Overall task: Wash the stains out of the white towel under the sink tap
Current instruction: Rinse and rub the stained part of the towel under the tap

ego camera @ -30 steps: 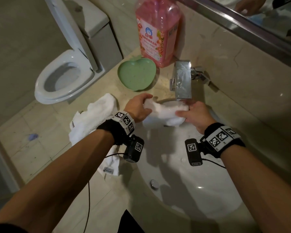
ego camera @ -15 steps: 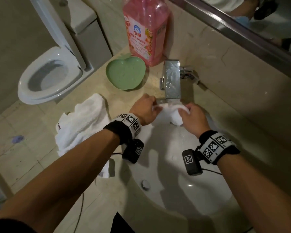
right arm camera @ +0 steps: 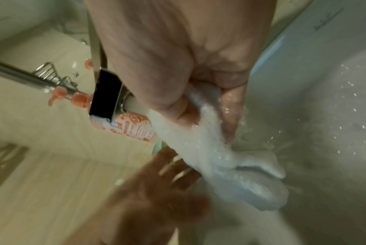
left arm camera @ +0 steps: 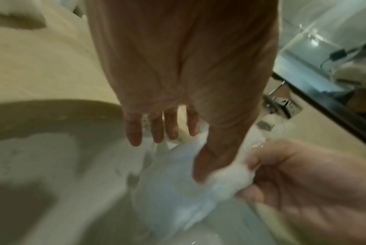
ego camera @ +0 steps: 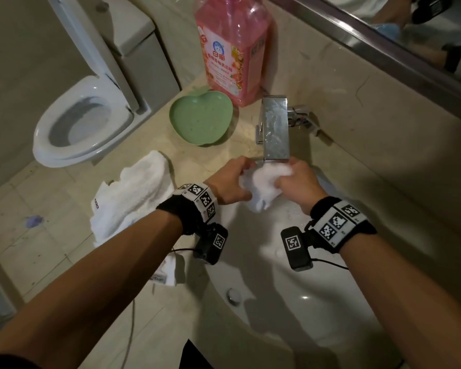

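Note:
A wet white towel (ego camera: 262,189) is bunched up just below the spout of the chrome tap (ego camera: 276,131), over the sink basin (ego camera: 290,315). My left hand (ego camera: 241,182) grips its left side and my right hand (ego camera: 286,179) grips its right side, knuckles close together. In the left wrist view my left hand (left arm camera: 178,145) has its thumb pressed on the soaked towel (left arm camera: 178,190), with its fingers behind it. In the right wrist view my right hand (right arm camera: 201,116) curls round the dripping towel (right arm camera: 220,157), next to the tap (right arm camera: 106,94). Any stains are hidden in the folds.
A second white towel (ego camera: 133,203) lies on the counter left of the sink. Behind it stand a green apple-shaped dish (ego camera: 201,118) and a large pink detergent bottle (ego camera: 232,49). A toilet (ego camera: 83,123) is at far left; the mirror edge (ego camera: 370,41) runs along the wall.
My hands have come closer together, squeezing the towel from a stretched strip into a tight bunch under the spout. The view has shifted slightly.

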Demonstrator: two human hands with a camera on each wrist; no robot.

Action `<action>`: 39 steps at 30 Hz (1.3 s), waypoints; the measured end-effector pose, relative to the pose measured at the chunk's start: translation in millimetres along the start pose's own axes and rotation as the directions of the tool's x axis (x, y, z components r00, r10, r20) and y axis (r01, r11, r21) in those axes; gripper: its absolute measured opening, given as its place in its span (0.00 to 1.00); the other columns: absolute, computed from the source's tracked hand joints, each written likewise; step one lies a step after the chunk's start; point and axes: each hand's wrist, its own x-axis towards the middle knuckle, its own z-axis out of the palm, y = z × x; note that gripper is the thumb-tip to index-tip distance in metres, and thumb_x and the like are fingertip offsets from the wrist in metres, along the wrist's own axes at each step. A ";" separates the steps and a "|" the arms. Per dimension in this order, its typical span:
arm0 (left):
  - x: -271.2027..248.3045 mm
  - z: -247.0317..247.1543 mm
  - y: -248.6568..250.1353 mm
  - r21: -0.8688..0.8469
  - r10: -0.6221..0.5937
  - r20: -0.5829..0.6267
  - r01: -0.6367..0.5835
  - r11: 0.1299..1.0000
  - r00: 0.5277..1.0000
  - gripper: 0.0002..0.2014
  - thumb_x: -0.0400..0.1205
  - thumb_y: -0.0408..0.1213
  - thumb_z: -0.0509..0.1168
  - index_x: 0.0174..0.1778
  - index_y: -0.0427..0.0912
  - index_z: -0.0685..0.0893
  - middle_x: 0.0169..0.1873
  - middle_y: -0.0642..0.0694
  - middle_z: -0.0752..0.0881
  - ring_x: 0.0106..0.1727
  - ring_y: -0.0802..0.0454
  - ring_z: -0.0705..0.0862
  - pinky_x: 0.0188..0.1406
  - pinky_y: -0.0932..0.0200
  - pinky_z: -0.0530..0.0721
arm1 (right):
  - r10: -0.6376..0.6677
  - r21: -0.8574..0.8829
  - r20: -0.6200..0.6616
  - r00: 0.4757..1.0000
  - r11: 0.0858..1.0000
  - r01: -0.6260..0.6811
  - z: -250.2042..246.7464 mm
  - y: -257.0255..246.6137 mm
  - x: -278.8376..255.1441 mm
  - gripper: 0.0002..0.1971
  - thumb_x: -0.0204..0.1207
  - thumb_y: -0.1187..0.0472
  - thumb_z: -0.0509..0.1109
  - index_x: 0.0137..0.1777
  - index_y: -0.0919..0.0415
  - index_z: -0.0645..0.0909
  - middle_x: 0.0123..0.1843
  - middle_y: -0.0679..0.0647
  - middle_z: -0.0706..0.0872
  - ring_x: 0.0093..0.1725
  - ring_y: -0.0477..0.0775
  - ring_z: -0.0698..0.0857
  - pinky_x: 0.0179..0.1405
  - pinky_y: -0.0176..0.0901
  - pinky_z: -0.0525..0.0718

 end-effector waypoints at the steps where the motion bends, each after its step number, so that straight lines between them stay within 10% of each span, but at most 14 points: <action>1: 0.1 2.2 -2.1 0.052 0.021 0.054 -0.024 0.998 0.998 0.41 0.66 0.36 0.81 0.75 0.42 0.70 0.65 0.47 0.77 0.62 0.53 0.76 0.59 0.66 0.74 | 0.019 0.059 0.008 1.000 0.998 -0.020 -0.4 0.0 0.0 0.21 0.68 0.78 0.67 0.48 0.50 0.83 0.46 0.47 0.90 0.50 0.50 0.88 0.37 0.36 0.84; 5: 7.9 16.7 0.5 0.118 0.026 0.021 -0.028 0.993 0.999 0.53 0.58 0.47 0.86 0.78 0.44 0.68 0.69 0.48 0.79 0.67 0.50 0.78 0.70 0.55 0.75 | 0.112 0.335 0.056 0.992 0.934 -0.125 -5.5 -3.2 -2.3 0.23 0.70 0.82 0.67 0.55 0.54 0.84 0.51 0.56 0.89 0.53 0.59 0.88 0.39 0.48 0.90; 9: 19.0 18.2 4.1 0.182 -0.009 0.037 0.002 0.983 0.999 0.37 0.70 0.46 0.80 0.74 0.42 0.75 0.66 0.43 0.82 0.66 0.44 0.81 0.68 0.50 0.78 | 0.117 0.426 0.122 0.986 0.891 -0.158 -22.2 -3.5 -10.9 0.25 0.72 0.83 0.67 0.65 0.61 0.80 0.58 0.60 0.87 0.60 0.64 0.87 0.59 0.65 0.89; 16: 23.2 3.4 15.3 0.304 0.128 -0.042 -0.110 0.946 0.991 0.27 0.78 0.37 0.69 0.73 0.39 0.72 0.61 0.36 0.83 0.61 0.36 0.83 0.59 0.50 0.81 | 0.188 0.182 0.328 0.926 0.949 -0.257 -46.3 -3.7 -12.0 0.22 0.58 0.61 0.87 0.46 0.57 0.78 0.51 0.56 0.89 0.52 0.60 0.90 0.46 0.56 0.90; 22: 31.3 1.3 29.2 0.596 0.102 0.014 -0.090 0.798 0.995 0.20 0.75 0.44 0.71 0.60 0.40 0.82 0.54 0.40 0.84 0.54 0.40 0.85 0.49 0.48 0.85 | 0.106 -0.292 0.297 0.949 0.956 -0.015 -16.1 1.7 -4.3 0.21 0.56 0.53 0.91 0.46 0.49 0.85 0.38 0.44 0.91 0.42 0.47 0.90 0.29 0.33 0.82; 28: 32.9 6.8 32.5 0.689 0.025 -0.027 0.000 0.725 0.999 0.19 0.67 0.49 0.77 0.49 0.44 0.86 0.29 0.47 0.83 0.29 0.44 0.83 0.30 0.59 0.75 | -0.077 -0.642 0.198 0.977 0.743 0.189 -8.6 7.4 7.6 0.41 0.57 0.39 0.85 0.68 0.58 0.83 0.60 0.57 0.89 0.56 0.59 0.86 0.50 0.45 0.83; 33: 41.9 15.3 27.9 0.707 -0.024 -0.041 0.046 0.706 0.999 0.14 0.71 0.48 0.69 0.46 0.44 0.86 0.30 0.47 0.84 0.24 0.47 0.72 0.29 0.59 0.74 | -0.210 -0.763 0.172 0.962 0.589 0.265 -1.4 16.3 16.8 0.26 0.68 0.51 0.81 0.64 0.63 0.85 0.57 0.60 0.90 0.55 0.61 0.88 0.48 0.40 0.76; 39: 49.7 19.7 25.8 0.698 -0.112 -0.004 0.083 0.711 0.994 0.14 0.75 0.48 0.66 0.49 0.43 0.85 0.36 0.45 0.84 0.44 0.42 0.88 0.36 0.58 0.75 | -0.322 -0.840 0.210 0.923 0.424 0.339 0.2 13.1 16.8 0.07 0.76 0.64 0.71 0.49 0.67 0.87 0.45 0.62 0.90 0.46 0.62 0.89 0.41 0.45 0.80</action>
